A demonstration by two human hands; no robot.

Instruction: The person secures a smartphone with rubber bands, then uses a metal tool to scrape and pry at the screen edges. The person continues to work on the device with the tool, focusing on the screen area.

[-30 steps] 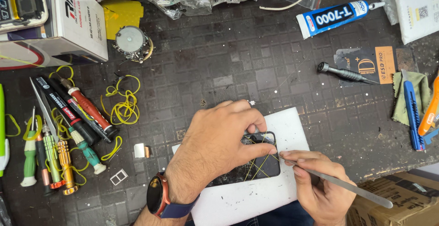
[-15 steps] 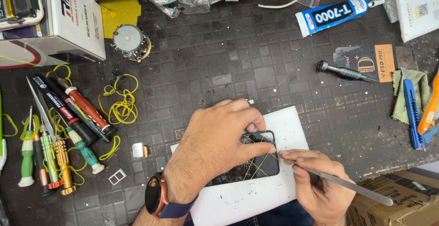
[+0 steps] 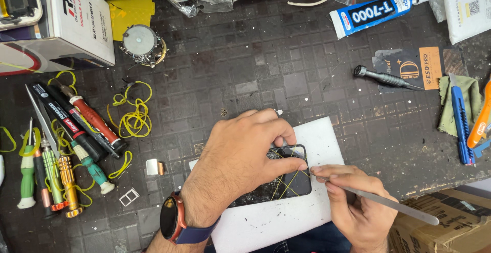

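At the far left, screwdrivers (image 3: 61,171) lie in a bunch on the dark mat (image 3: 245,69), with yellow rubber bands (image 3: 134,112) curled beside them. A white box (image 3: 76,20) sits above them. Your left hand (image 3: 240,163) lies flat on top of a black phone (image 3: 284,181) and presses it down, fingers spread over its top edge. You wear a watch (image 3: 171,221) on that wrist. The phone has yellow bands across it and lies on a white sheet (image 3: 286,222) near the front edge of the mat. Your right hand (image 3: 355,207) grips a thin metal tool (image 3: 388,204), and its tip touches the phone's right edge. Farther right, a blue glue tube (image 3: 371,12) lies at the top, and a blue knife (image 3: 460,125) lies at the side.
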